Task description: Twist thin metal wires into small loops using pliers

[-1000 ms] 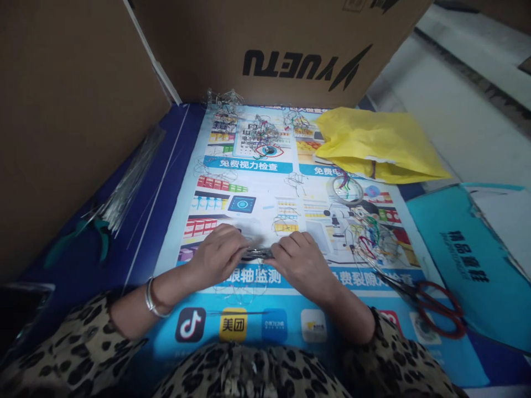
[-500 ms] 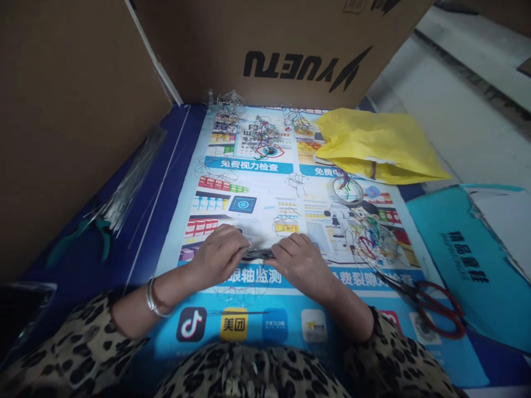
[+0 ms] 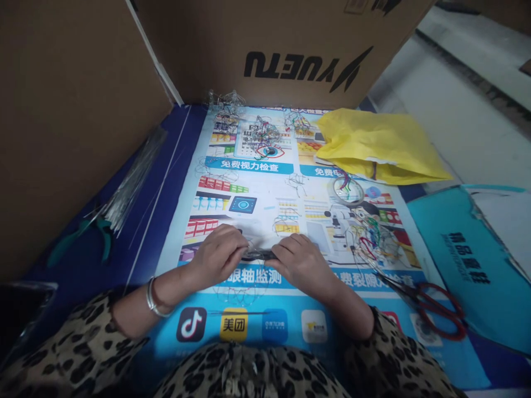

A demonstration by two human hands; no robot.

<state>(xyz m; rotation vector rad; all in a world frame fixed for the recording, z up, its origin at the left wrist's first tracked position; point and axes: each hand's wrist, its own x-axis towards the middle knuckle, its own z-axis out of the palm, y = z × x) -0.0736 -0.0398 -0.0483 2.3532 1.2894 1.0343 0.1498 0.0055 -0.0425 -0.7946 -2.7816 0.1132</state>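
Note:
My left hand and my right hand face each other low over the printed sheet, both closed with fingertips pinched. Between them runs a dark slender piece, perhaps metal; the fingers cover its ends, so its kind is unclear. Thin wire seems to show by the left fingertips. Just below the hands lies a faint ring of bent wire. A dark thin rod rests nearer my body.
Red-handled scissors lie at right beside tangled coloured wire. Behind are a tape roll, a yellow bag and wire shapes. Green-handled pliers and straight wires lie left. Cardboard walls stand around.
Both hands stay almost in place. The dark piece between them has turned slightly, and a little more of it shows beside the right fingertips.

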